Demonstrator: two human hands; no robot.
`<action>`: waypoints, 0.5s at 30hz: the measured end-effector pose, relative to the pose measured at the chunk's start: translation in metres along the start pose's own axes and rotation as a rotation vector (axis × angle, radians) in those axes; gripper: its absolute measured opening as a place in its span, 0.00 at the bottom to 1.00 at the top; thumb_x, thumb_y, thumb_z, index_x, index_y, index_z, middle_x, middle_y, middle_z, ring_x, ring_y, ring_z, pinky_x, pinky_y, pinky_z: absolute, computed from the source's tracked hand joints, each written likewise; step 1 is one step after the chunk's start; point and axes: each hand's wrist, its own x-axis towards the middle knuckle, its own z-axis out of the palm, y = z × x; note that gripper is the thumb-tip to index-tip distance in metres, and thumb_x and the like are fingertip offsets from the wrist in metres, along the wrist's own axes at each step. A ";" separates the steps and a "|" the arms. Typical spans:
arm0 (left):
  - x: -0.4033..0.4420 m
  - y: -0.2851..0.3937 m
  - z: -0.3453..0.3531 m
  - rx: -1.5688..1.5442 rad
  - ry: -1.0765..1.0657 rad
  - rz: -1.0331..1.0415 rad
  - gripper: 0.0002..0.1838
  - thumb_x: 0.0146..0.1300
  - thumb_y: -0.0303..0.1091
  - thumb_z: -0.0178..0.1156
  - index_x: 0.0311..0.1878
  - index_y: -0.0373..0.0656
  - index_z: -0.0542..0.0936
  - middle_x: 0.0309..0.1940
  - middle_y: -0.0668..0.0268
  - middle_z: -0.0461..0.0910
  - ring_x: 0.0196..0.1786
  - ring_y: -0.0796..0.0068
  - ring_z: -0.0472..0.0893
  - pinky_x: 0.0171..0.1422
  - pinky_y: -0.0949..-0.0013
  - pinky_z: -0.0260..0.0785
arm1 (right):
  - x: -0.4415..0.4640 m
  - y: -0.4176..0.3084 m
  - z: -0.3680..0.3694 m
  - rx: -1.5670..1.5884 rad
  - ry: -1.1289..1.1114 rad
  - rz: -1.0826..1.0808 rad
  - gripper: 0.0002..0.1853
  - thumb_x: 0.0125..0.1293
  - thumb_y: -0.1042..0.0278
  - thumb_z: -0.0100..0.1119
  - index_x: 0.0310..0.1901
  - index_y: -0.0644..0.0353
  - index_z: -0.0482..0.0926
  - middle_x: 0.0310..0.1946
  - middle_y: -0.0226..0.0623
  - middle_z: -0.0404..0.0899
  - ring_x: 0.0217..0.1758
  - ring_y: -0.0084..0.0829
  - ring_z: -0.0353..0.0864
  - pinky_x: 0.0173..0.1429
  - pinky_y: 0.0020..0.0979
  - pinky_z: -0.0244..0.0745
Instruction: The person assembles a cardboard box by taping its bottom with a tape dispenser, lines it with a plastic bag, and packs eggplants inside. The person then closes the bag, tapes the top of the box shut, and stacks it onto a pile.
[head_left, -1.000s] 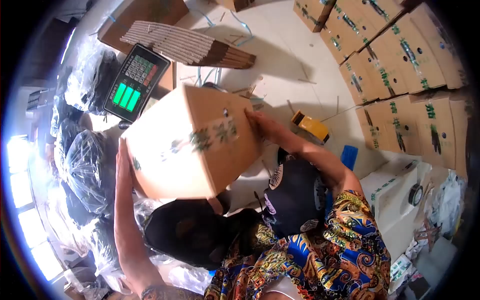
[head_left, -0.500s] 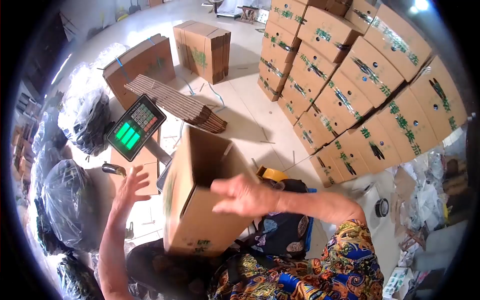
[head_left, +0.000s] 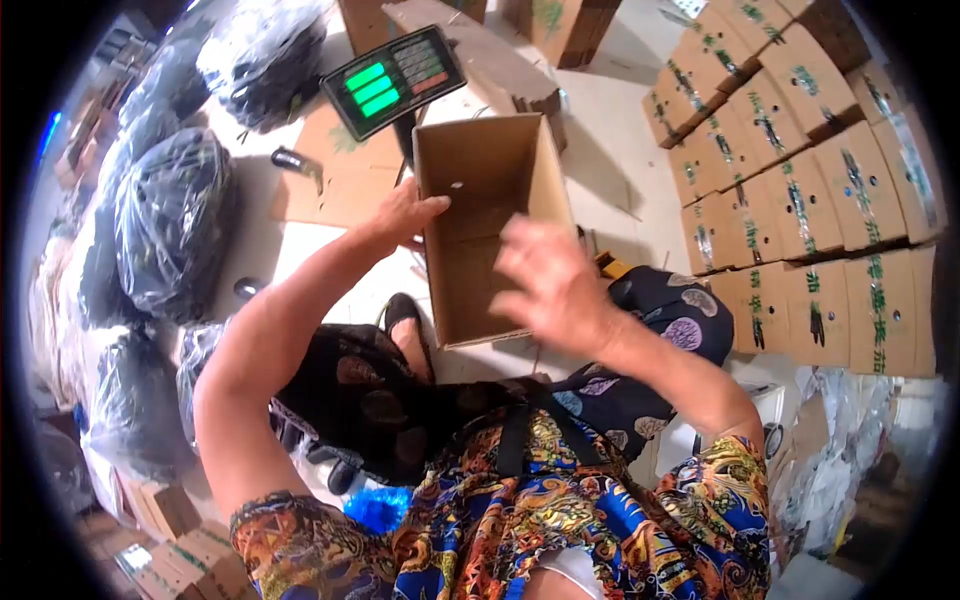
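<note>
An open cardboard box [head_left: 480, 165] stands in front of my knees, its mouth facing up toward me and its inside showing bare cardboard. At its left rim my left hand [head_left: 403, 212] grips the wall, thumb over the edge and fingers outside, partly hidden. My right hand [head_left: 555, 280] is over the box's right front side, smeared by motion; whether it touches the box I cannot tell. Just behind the box, a scale display [head_left: 393, 82] shows green lit digits.
Stacked, taped cardboard boxes [head_left: 790, 180] rise on the right. Dark plastic-wrapped bags [head_left: 170, 225] line the left. A flat cardboard sheet [head_left: 335, 175] and a dark-handled tool [head_left: 297, 165] lie left of the scale. Flattened cardboard [head_left: 480, 50] lies behind it.
My left hand, open and apart from the box before, now holds its left rim. The box has turned so its mouth faces me more. My view has tilted downward and shifted left.
</note>
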 end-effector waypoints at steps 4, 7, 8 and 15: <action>0.003 -0.006 0.003 0.020 0.123 -0.034 0.26 0.71 0.48 0.50 0.64 0.42 0.64 0.48 0.56 0.77 0.51 0.62 0.80 0.46 0.56 0.80 | -0.003 0.090 0.047 0.178 0.050 0.849 0.37 0.61 0.52 0.64 0.64 0.71 0.65 0.60 0.64 0.69 0.64 0.57 0.69 0.67 0.45 0.66; -0.016 -0.006 -0.011 -0.115 0.010 -0.011 0.24 0.71 0.47 0.50 0.61 0.38 0.67 0.47 0.57 0.78 0.49 0.65 0.80 0.47 0.61 0.77 | -0.019 0.122 0.058 0.847 0.027 1.143 0.24 0.66 0.50 0.60 0.48 0.68 0.79 0.40 0.42 0.84 0.43 0.35 0.84 0.50 0.34 0.78; -0.018 -0.017 -0.018 -0.195 -0.016 0.011 0.25 0.71 0.47 0.51 0.60 0.35 0.68 0.48 0.58 0.78 0.48 0.69 0.80 0.49 0.65 0.75 | -0.027 0.119 0.047 1.107 0.056 1.185 0.24 0.66 0.50 0.59 0.48 0.67 0.79 0.39 0.37 0.83 0.40 0.32 0.84 0.47 0.32 0.79; -0.016 -0.078 -0.008 -0.418 0.334 -0.217 0.29 0.69 0.50 0.55 0.59 0.32 0.72 0.53 0.57 0.77 0.55 0.67 0.77 0.61 0.66 0.69 | -0.101 0.160 0.112 0.675 0.140 1.080 0.35 0.71 0.44 0.49 0.69 0.62 0.61 0.66 0.48 0.66 0.71 0.41 0.62 0.73 0.39 0.56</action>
